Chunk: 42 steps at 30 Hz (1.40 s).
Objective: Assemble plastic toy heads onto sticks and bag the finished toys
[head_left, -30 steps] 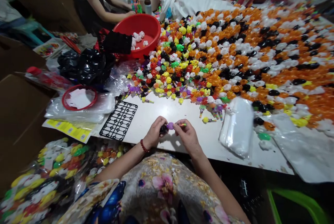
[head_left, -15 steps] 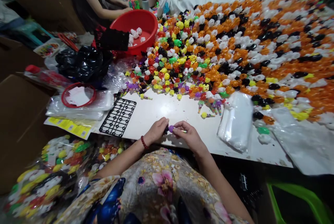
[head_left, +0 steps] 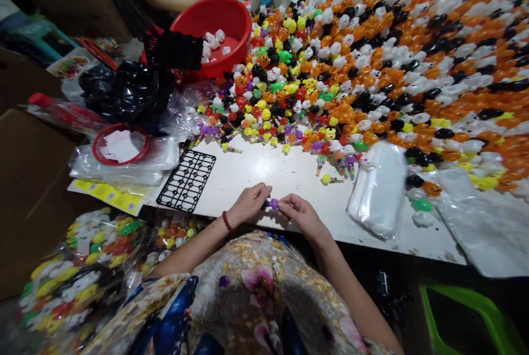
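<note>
Seemingly to steady it from both ends, the left hand (head_left: 249,204) and right hand (head_left: 303,215) each have a narrow, pinching grip on a small, dark-ended purple plastic piece (head_left: 274,204), near the flat white tabletop's (head_left: 248,167) front edge.

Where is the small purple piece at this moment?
In the head view, the small purple piece is below and slightly right of centre, between the left hand and the right hand, near the front edge of the white table.

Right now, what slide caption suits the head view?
Both hands hold a purple-and-black piece before a colourful heap.
</note>
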### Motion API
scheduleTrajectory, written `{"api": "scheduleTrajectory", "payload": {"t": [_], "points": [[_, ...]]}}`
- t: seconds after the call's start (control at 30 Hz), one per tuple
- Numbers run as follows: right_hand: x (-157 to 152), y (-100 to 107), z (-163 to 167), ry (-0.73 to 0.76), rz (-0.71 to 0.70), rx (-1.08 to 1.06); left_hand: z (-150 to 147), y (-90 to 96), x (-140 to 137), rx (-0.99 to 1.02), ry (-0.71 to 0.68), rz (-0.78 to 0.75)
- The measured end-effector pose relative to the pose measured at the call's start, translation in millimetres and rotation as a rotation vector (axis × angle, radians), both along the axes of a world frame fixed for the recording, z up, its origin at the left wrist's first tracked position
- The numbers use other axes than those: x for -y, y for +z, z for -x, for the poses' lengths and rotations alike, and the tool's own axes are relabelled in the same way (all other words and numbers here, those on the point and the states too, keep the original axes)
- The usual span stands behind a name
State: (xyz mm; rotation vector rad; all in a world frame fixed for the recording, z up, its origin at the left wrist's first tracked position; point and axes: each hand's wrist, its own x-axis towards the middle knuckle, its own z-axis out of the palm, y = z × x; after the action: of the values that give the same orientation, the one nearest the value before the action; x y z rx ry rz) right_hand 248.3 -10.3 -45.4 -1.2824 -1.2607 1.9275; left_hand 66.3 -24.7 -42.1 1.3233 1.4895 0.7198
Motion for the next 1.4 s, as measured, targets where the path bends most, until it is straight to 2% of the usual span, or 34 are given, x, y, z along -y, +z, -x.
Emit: {"api": "scheduleTrajectory", "payload": {"t": [0.1, 0.2, 0.43, 0.63, 0.8, 1.03, 1.23, 1.33, 1.4], "points": [[3, 2, -3, 0.045, -0.122, 0.048, 1, -2.6, -1, -0.03, 0.023, -0.004], [4, 4, -5, 0.106, -0.18, 0.077, 1, -4.5, -1, -0.036, 0.009, -0.002], [10, 16, 0, 0.093, -0.309, 0.244, -4, -4.9, 1, -0.163, -0.011, -0.064], [18, 13, 5, 0.037, -0.287, 0.244, -5, -5.8, 0, -0.163, -0.005, -0.077], [23, 8, 3, 0.095, -0.382, 0.355, -7, -7.5, 2, -0.071, 0.004, -0.061], [27, 6, 6, 0.102, -0.405, 0.353, -9, -6.5, 6, -0.263, -0.015, -0.087], [30, 7, 13, 0.088, -0.385, 0.284, -15, -5.7, 7, -0.094, -0.018, -0.074], [31, 6, 15, 0.088, -0.369, 0.269, -18, -5.3, 11, -0.085, 0.007, -0.07], [33, 6, 17, 0.078, -0.409, 0.297, -20, -4.3, 11, -0.088, 0.034, -0.074]]}}
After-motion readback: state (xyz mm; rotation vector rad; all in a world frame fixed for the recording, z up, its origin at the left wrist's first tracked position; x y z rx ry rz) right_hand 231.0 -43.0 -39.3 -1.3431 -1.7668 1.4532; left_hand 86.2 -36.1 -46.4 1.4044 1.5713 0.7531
